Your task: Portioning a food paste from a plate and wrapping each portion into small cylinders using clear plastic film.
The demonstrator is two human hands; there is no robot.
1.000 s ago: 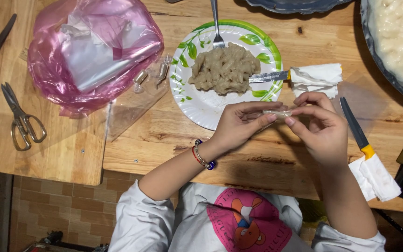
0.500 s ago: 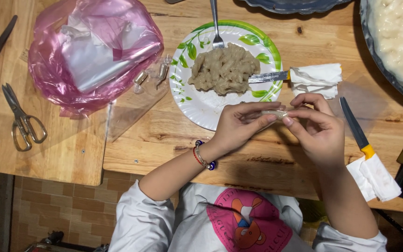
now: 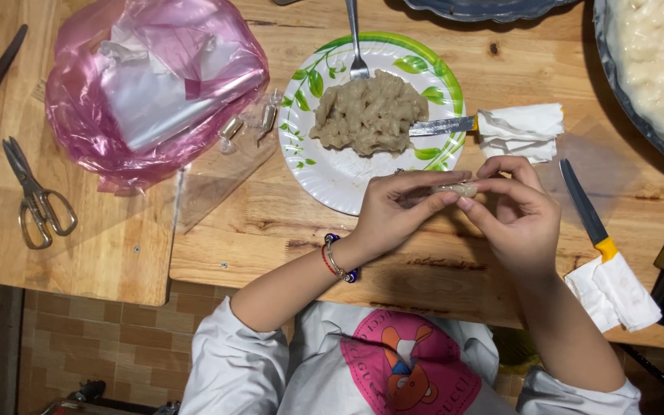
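Hands (image 3: pixel 463 211) unmoved, 1 dough piece (image 3: pixel 459 187), 2 knives (image 3: pixel 587 211)

**Clothing and wristwear seen from above**

A pale grey long-sleeved top is worn, its sleeves (image 3: pixel 232 361) pushed up towards the elbows. A round pink patch with an orange cartoon figure (image 3: pixel 411 365) is printed on the chest. The left wrist is ringed by a thin red-and-silver bracelet with dark blue beads (image 3: pixel 336 261).
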